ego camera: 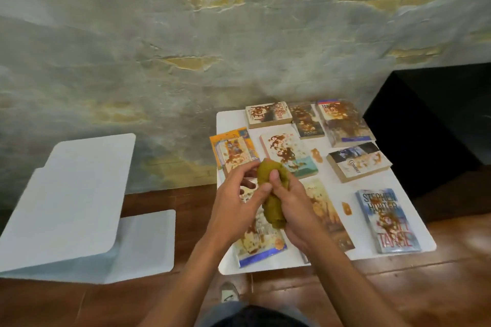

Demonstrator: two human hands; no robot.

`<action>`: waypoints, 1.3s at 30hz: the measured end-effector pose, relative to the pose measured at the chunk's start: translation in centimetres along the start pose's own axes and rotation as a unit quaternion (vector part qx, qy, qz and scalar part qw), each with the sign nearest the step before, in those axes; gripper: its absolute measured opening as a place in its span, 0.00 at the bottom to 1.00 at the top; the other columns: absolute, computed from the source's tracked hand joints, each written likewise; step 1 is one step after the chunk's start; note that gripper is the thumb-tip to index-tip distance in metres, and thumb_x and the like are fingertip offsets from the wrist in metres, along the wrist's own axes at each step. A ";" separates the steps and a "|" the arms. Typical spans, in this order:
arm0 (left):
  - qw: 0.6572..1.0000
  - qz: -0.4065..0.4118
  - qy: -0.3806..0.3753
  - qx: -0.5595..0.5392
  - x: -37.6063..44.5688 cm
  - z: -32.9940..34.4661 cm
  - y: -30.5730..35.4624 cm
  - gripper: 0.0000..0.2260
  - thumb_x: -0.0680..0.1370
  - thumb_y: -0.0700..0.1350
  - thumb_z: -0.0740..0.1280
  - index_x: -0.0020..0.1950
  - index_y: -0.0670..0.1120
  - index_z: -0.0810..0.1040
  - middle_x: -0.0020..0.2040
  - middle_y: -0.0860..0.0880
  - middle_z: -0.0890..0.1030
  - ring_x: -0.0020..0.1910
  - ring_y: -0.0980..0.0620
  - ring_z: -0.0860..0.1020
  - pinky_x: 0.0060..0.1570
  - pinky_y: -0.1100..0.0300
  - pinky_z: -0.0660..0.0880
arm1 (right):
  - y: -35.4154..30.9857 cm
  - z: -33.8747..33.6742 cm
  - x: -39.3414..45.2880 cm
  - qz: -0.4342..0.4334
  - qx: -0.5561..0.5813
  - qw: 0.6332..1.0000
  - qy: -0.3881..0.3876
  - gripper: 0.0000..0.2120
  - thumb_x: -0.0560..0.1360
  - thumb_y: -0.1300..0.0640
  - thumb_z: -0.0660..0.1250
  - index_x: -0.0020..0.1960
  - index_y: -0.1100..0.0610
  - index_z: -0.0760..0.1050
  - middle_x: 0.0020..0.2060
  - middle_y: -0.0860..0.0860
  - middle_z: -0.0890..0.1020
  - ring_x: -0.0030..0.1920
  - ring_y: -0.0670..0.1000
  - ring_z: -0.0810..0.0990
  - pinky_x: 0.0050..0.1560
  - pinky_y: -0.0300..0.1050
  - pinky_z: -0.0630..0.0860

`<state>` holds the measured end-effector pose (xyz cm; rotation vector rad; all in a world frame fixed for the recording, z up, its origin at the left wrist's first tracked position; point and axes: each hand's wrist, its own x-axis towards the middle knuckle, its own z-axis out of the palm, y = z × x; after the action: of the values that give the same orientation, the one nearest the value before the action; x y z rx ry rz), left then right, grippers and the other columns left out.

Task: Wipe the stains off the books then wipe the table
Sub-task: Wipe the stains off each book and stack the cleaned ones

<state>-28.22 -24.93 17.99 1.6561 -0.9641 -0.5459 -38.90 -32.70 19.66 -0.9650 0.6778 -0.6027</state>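
Note:
Several paperback books lie flat on a small white table (334,256), most smeared with brown stains. Above the table's middle I hold a bunched olive-green cloth (272,202). My right hand (292,210) grips the cloth, its thumb pressed on the top. My left hand (236,196) touches the cloth's left side with loosely bent fingers. Under my hands lies a stained book (261,247) at the front left. A blue book (389,220) sits at the front right, a stained pale one (288,151) in the middle. Two brown smears (316,154) mark the bare tabletop.
A white chair-like seat (79,194) stands to the left on the wooden floor (398,295). A black cabinet (438,119) sits right of the table. A rough plaster wall (186,48) runs behind. My shoe (229,292) shows below the table edge.

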 end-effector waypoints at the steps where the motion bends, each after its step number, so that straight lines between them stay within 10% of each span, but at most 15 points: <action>1: 1.000 -0.010 -0.006 -0.013 0.4 -0.3 -0.3 0.16 0.78 0.53 0.72 0.64 0.61 0.75 0.53 0.60 0.81 0.50 0.55 0.80 0.47 0.64 0.77 | 0.4 0.1 0.3 -0.004 -0.018 1.000 0.011 0.14 0.79 0.53 0.62 0.62 0.54 0.76 0.53 0.53 0.85 0.57 0.52 0.83 0.52 0.44 0.80; 9: 0.998 -0.031 -0.059 -0.022 2.9 -1.7 -3.4 0.08 0.79 0.46 0.71 0.55 0.58 0.79 0.48 0.61 0.82 0.45 0.57 0.80 0.45 0.59 0.79 | 2.0 -2.0 1.8 -0.052 -0.222 0.969 0.091 0.14 0.76 0.49 0.67 0.62 0.43 0.78 0.49 0.37 0.85 0.52 0.39 0.82 0.50 0.39 0.80; 14: 0.976 -0.051 -0.055 0.202 1.9 -2.9 -9.5 0.10 0.80 0.51 0.68 0.61 0.53 0.79 0.57 0.56 0.77 0.54 0.55 0.75 0.50 0.57 0.76 | 4.9 -5.9 3.2 -0.021 -0.399 0.900 0.174 0.17 0.76 0.46 0.69 0.63 0.47 0.72 0.51 0.38 0.77 0.52 0.42 0.77 0.56 0.49 0.78; 19: 0.939 -0.092 -0.116 0.310 -1.2 -2.4 -12.5 0.18 0.79 0.56 0.68 0.68 0.54 0.73 0.64 0.55 0.73 0.62 0.54 0.71 0.57 0.56 0.74 | 7.8 -7.5 2.9 -0.030 -0.516 0.839 0.168 0.13 0.76 0.47 0.70 0.58 0.49 0.77 0.48 0.41 0.79 0.46 0.40 0.76 0.50 0.37 0.75; 28: 0.883 -0.202 -0.230 0.355 -6.8 -0.3 -16.5 0.52 0.70 0.68 0.71 0.82 0.47 0.47 0.80 0.46 0.53 0.76 0.45 0.56 0.74 0.47 0.61 | 12.0 -9.4 0.6 0.038 -0.616 0.778 0.118 0.28 0.75 0.49 0.72 0.72 0.47 0.69 0.56 0.47 0.81 0.54 0.50 0.80 0.54 0.51 0.79; 30: 0.874 -0.199 -0.243 0.370 -7.0 0.0 -16.5 0.54 0.71 0.68 0.70 0.82 0.46 0.42 0.81 0.46 0.50 0.77 0.46 0.55 0.73 0.49 0.60 | 12.3 -9.5 0.4 0.073 -0.619 0.774 0.111 0.36 0.75 0.52 0.72 0.78 0.52 0.60 0.58 0.50 0.80 0.55 0.53 0.79 0.55 0.52 0.78; 39: 0.887 -0.202 -0.228 0.346 -6.8 0.3 -17.0 0.49 0.73 0.63 0.71 0.82 0.46 0.45 0.79 0.48 0.56 0.75 0.47 0.59 0.72 0.51 0.63 | 14.2 -9.4 -0.5 0.056 -0.621 0.775 0.102 0.19 0.74 0.54 0.72 0.64 0.53 0.75 0.56 0.49 0.78 0.56 0.51 0.76 0.54 0.45 0.74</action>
<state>-26.93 -18.20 0.97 2.4712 -1.2499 -0.9811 -44.00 -31.04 3.46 -2.0827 1.3785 -0.0598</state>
